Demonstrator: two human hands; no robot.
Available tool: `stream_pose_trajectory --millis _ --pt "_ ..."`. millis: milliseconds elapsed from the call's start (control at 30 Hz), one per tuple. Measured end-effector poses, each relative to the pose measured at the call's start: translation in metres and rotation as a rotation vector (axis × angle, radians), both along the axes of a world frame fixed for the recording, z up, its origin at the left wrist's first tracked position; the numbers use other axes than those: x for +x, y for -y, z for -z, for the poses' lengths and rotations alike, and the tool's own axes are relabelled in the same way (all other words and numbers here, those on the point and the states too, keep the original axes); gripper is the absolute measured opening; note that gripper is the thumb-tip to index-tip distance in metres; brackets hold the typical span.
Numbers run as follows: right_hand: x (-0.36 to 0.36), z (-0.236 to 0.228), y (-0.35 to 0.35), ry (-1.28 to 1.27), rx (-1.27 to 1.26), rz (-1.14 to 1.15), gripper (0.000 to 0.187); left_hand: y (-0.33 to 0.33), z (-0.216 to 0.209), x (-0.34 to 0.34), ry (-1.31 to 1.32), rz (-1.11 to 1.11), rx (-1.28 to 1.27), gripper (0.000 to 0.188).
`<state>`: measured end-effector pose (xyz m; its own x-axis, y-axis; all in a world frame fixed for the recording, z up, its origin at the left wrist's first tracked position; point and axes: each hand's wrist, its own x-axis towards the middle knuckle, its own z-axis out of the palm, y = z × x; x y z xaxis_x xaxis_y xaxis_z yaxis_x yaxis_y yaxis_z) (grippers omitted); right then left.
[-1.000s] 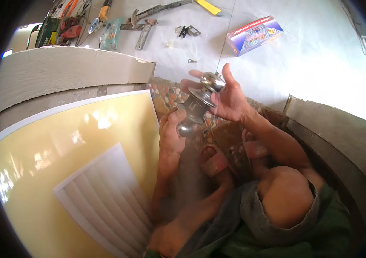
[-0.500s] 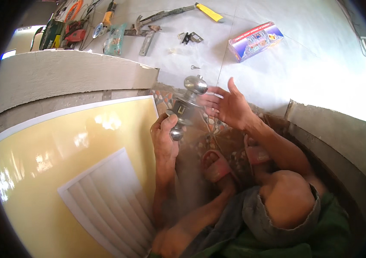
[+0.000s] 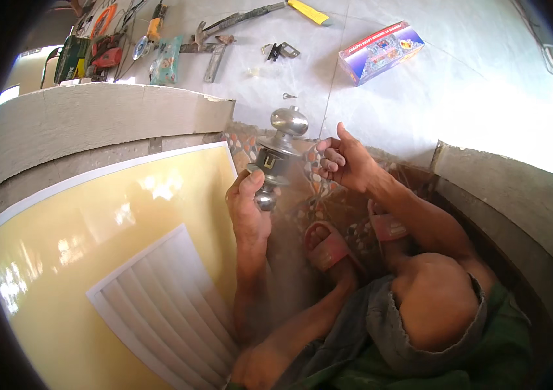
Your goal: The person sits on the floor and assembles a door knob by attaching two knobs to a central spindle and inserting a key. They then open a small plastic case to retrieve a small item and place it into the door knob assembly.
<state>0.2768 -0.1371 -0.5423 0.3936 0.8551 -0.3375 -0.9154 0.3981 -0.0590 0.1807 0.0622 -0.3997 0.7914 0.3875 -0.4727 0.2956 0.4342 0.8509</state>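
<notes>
A silver door knob set [image 3: 275, 158], with a round knob at each end and a black latch body between its plates, is in my left hand [image 3: 250, 207]. That hand grips its lower end, the thumb pressed on a plate, and holds the set upright just past the door's edge. My right hand [image 3: 346, 160] is right of the set and apart from it, thumb raised and fingers loosely curled with nothing in them. The yellow door [image 3: 94, 214], with a white louvred panel [image 3: 159, 292], stands close on my left. Beyond the set, a small metal piece [image 3: 288, 96] lies on the pale tiles.
A blue and red box [image 3: 382, 53] lies on the tiled floor, with black metal parts [image 3: 281, 51], a hammer [image 3: 244, 21], a square [image 3: 213, 63], a plastic packet [image 3: 166, 60] and an angle grinder [image 3: 153, 29]. Low walls [image 3: 107, 114] flank me.
My right hand's outstretched fingers have curled in, and the hand is slightly lower. The knob set, still in my left hand, has tilted a little more upright. The whole view has shifted slightly.
</notes>
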Motion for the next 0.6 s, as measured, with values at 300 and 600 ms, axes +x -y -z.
stream_pose_trajectory --millis 300,600 --pt "0.008 -0.094 -0.027 -0.023 -0.198 0.037 0.08 -0.001 0.014 -0.015 0.045 0.031 -0.015 0.037" --pt "0.006 -0.075 -0.017 0.072 -0.2 -0.005 0.068 -0.023 -0.001 -0.023 0.111 0.049 -0.07 0.043"
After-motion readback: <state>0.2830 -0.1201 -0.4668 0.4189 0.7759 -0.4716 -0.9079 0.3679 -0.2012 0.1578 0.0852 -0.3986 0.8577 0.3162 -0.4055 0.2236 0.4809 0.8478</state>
